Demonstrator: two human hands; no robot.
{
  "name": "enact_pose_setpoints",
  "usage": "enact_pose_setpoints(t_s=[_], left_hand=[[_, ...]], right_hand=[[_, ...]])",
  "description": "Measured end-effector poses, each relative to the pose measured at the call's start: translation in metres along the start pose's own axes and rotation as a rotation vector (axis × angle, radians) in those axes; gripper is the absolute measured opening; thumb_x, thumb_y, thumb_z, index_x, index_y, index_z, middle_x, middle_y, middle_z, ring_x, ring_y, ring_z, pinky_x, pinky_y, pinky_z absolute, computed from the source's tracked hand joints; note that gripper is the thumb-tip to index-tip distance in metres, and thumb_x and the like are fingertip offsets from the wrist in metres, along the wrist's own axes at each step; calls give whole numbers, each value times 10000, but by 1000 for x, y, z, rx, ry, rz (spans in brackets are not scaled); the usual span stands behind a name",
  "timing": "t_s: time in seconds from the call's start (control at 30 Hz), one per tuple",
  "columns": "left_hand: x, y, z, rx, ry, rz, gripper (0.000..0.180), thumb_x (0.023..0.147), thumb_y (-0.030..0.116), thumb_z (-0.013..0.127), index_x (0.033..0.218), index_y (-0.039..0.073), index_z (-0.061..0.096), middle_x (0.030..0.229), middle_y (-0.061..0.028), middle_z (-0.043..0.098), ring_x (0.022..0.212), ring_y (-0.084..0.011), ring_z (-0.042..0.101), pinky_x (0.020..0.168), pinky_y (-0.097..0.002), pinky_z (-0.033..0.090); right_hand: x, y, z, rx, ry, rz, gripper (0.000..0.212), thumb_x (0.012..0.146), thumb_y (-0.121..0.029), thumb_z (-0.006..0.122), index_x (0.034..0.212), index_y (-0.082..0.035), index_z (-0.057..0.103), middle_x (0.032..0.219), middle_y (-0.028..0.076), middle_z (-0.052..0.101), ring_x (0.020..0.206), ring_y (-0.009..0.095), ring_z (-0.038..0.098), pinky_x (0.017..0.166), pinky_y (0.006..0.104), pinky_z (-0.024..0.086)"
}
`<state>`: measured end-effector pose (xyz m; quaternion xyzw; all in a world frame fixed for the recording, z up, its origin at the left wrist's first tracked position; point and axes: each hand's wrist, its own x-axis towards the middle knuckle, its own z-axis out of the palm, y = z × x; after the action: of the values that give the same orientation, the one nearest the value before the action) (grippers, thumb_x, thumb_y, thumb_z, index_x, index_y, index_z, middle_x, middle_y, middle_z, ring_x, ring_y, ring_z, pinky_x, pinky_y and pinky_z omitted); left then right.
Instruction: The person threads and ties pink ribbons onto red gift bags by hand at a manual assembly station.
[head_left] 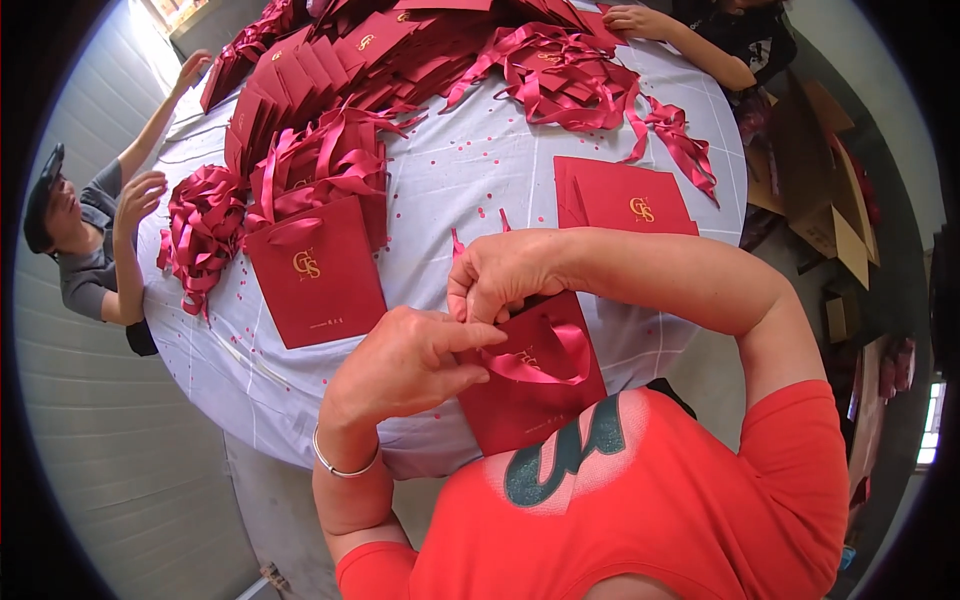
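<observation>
A round counter (450,180) draped in a pale cloth with a faint grid fills the middle of the view, its surface dotted with tiny red paper specks. At its near edge the person holds a dark red paper gift bag (535,385) against the rim, just in front of an orange-red shirt. The left hand (405,360) has its fingers pinched narrow on the bag's red ribbon handle (545,365), thumb and forefinger pointing toward the right hand (500,272), whose fingers are curled tight on the ribbon's end at the bag's top edge. The two hands touch there.

To the left lies a finished bag (320,275) with a gold emblem, flat on the cloth, at the front of a row of overlapping bags running toward the far side. A bunch of loose red ribbons (203,232) sits near the left rim. A flat stack of bags (625,197) lies right of centre, and a tangle of ribbons (570,75) beyond it.

Another person in a grey shirt (85,265) sits at the left, hands raised. A third person's arm (680,35) rests on the far edge. Brown cardboard boxes (815,190) stand on the grey floor at the right.
</observation>
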<state>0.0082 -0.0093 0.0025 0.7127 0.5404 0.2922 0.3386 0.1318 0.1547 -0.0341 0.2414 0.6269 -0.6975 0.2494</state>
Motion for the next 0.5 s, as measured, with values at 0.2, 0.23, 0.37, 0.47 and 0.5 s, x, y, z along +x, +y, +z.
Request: enact_pose_setpoints(t_s=[0.2,0.23,0.37,0.47,0.5], left_hand=[[1,2,4,135,-30,-17,217,714,79,757,930,70,755,727,-97,698,537,-233,664,549,-342,526],[1,2,3,136,-31,-18,217,714,79,757,930,70,755,727,-97,698,537,-233,664,549,-342,526],[0,3,1,99,-59,-24,218,716,80,758,934,70,749,715,-91,691,524,-229,661,537,-340,521],[-1,2,9,184,-35,-24,220,710,137,787,908,67,720,734,-97,690,574,-267,670,544,-364,521],[-2,3,13,269,8,-1,237,710,179,804,885,59,697,740,-104,686,596,-288,669,546,-380,519]], right_hand=[[-4,0,7,9,143,-66,226,662,-6,782,831,-56,642,675,-3,603,547,77,520,462,232,379],[-7,-1,10,9,142,-67,226,662,-6,782,831,-56,642,675,-3,603,547,77,520,462,232,379],[-10,-1,13,-6,185,-127,237,640,1,790,808,-52,631,663,3,591,543,86,517,460,242,379],[-7,0,13,-24,189,-135,241,633,2,795,803,-51,633,659,7,587,541,89,514,459,248,381],[-7,0,14,-43,191,-133,241,632,2,796,803,-51,635,655,8,584,540,89,513,459,249,382]])
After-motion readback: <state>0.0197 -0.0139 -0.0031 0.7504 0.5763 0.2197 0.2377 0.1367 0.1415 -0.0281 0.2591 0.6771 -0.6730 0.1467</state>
